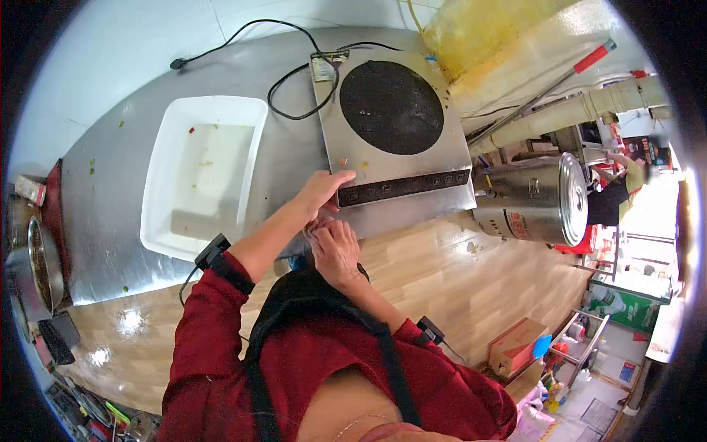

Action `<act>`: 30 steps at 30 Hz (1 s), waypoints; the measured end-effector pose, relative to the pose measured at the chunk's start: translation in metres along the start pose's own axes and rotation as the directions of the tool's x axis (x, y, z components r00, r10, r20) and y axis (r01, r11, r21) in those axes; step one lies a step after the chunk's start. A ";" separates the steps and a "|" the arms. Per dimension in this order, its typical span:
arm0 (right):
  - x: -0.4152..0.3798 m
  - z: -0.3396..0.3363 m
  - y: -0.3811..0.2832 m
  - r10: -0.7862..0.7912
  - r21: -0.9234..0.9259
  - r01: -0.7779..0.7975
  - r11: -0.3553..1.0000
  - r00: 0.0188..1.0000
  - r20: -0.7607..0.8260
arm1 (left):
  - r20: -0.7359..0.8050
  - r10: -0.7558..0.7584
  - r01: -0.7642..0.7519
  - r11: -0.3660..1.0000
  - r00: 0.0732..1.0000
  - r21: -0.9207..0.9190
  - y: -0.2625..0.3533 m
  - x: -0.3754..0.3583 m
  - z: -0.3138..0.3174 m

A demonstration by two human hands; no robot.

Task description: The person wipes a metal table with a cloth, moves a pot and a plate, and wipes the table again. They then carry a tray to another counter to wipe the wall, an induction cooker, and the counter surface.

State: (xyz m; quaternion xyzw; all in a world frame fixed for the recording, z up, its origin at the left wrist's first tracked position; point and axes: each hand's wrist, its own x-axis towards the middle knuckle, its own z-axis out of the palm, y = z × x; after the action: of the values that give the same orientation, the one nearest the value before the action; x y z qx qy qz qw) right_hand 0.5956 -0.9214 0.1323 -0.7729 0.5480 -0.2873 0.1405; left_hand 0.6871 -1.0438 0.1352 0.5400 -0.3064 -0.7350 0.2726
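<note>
My left hand (322, 190) grips the front left corner of an induction cooker (390, 171), thumb on its top and fingers below the edge. The cooker is silver, with a round black plate and a dark control strip, and it sits slightly turned on the steel table (110, 191). Just below, my right hand (336, 252) is closed near the table's front edge. A bit of reddish-brown, crumpled material shows at its fingers; its kind I cannot make out. Left of the cooker stands a white plastic tub (199, 173) with a few food scraps inside.
A black power cord (283, 81) loops behind the tub. Right of the cooker stands a large steel pot with a lid (530, 199). A metal bowl (46, 265) is at the far left. A cardboard box (518, 346) rests on the floor. Another person (615, 193) is in the background.
</note>
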 end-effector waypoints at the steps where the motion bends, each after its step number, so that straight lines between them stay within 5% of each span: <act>1: 0.001 0.003 -0.002 -0.004 0.000 0.004 1.000 1.000 0.007 | 0.038 -0.023 0.023 1.000 0.999 0.009 -0.001 0.002 -0.003; 6: 0.007 0.006 0.001 0.001 0.192 -0.007 0.981 1.000 0.029 | 0.013 -0.055 0.054 0.998 0.998 0.029 0.000 -0.016 -0.009; 7: 0.006 0.000 0.004 -0.001 0.184 -0.005 0.983 0.999 0.032 | -0.083 0.055 -0.056 0.998 0.995 -0.009 0.007 -0.039 -0.013; 9: 0.009 -0.019 0.012 0.428 0.601 -0.487 0.634 0.868 0.252 | -0.166 0.316 -0.329 0.943 0.934 -0.052 -0.003 -0.059 -0.029; 11: 0.035 -0.059 0.005 0.453 0.646 -0.445 0.620 0.875 0.169 | -0.145 0.464 -0.477 0.877 0.874 -0.067 -0.017 -0.077 -0.046; 14: 0.071 -0.072 0.045 0.450 0.577 -0.380 0.723 0.893 0.023 | -0.161 0.511 -0.515 0.857 0.845 0.018 -0.007 -0.112 -0.060; 16: 0.097 -0.073 0.060 0.382 0.167 -0.352 0.921 0.901 -0.206 | -0.129 0.399 -0.407 0.913 0.908 -0.035 -0.005 -0.120 -0.062; 17: 0.101 -0.067 0.062 0.381 0.161 -0.352 0.922 0.899 -0.217 | -0.118 0.406 -0.412 0.910 0.906 -0.036 -0.007 -0.120 -0.059; 19: 0.107 -0.039 0.059 -0.150 -0.396 0.037 0.918 0.954 -0.258 | -0.124 0.280 -0.301 0.931 0.952 -0.204 -0.014 -0.110 -0.048; 20: 0.102 -0.024 0.054 0.089 -0.100 -0.098 0.990 0.992 -0.091 | -0.115 0.285 -0.304 0.930 0.952 -0.206 -0.019 -0.097 -0.045; 22: 0.085 -0.007 0.020 0.050 0.008 -0.050 0.999 0.998 0.041 | -0.214 0.256 -0.317 0.887 0.943 -0.336 -0.033 -0.076 -0.035; 23: 0.085 -0.009 -0.002 -0.199 -0.173 0.192 0.966 0.980 -0.026 | -0.216 0.255 -0.317 0.886 0.943 -0.339 -0.033 -0.076 -0.033; 26: 0.080 -0.010 -0.009 -0.114 0.064 0.114 0.991 0.994 -0.004 | -0.305 0.074 -0.239 0.802 0.949 -0.547 -0.027 -0.075 -0.038; 30: 0.076 -0.026 0.008 -0.158 0.024 0.156 0.987 0.982 0.108 | -0.245 0.266 -0.314 0.931 0.932 -0.184 -0.021 -0.127 -0.042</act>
State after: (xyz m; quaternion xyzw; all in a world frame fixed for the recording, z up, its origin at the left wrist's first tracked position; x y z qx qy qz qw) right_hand 0.5915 -0.9920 0.1711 -0.8273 0.4746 -0.2587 0.1532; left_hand 0.7605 -0.9435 0.1894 0.5315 -0.2683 -0.6526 0.4686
